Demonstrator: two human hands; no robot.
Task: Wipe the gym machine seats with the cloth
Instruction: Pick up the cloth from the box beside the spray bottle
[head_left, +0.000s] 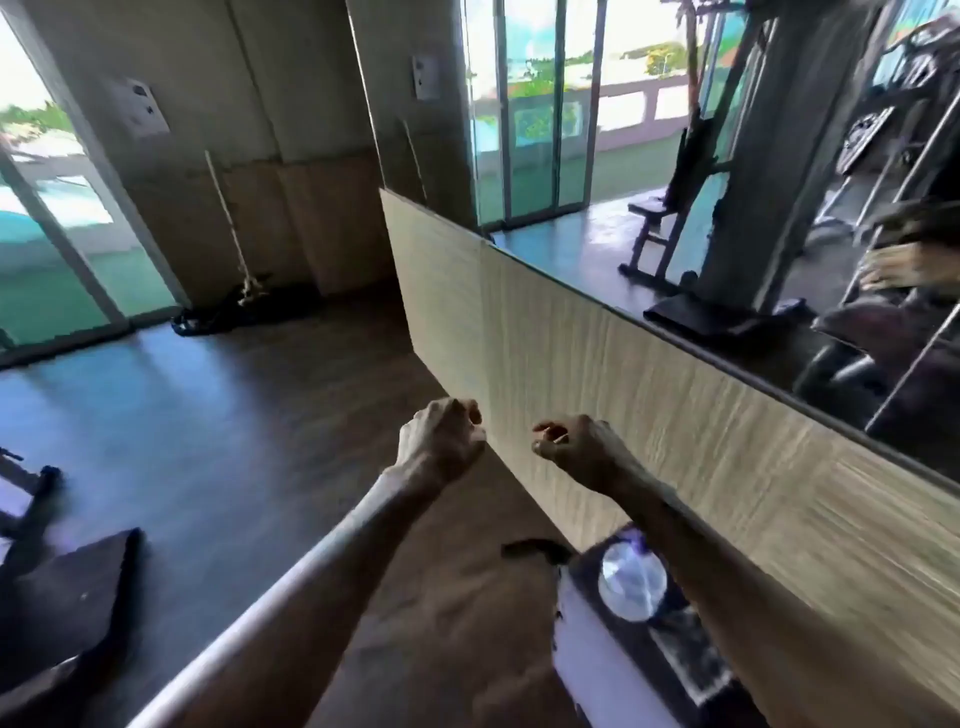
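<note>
**Seat pad at lower left, both our hands empty and loosely curled**

Seat pad (67, 597), dark and flat, lies at the lower left edge of our view, well to the left of the pale wood-grain wall panel (649, 395) that runs diagonally across the middle. We take that panel as our landmark. No cloth shows in either of our hands, and we cannot find one anywhere in the blurred frame.

Our left hand (441, 441) is raised just left of the panel's near face, fingers curled in towards the palm in a loose fist, holding nothing. Our right hand (576, 447) is raised in front of the panel, just beside the left one but apart from it; its fingers are bent and partly open, thumb near the forefinger, and it too holds nothing.

Above the panel a mirror (727, 182) shows gym machines and a bench. Below the panel, near our right forearm, sits a dark object with a round shiny face (631, 579); we cannot tell what it is. Left of the panel stretches the dark floor (234, 415), and beyond it a pole (226, 213) leans against the far wall beside glass doors (57, 228).
</note>
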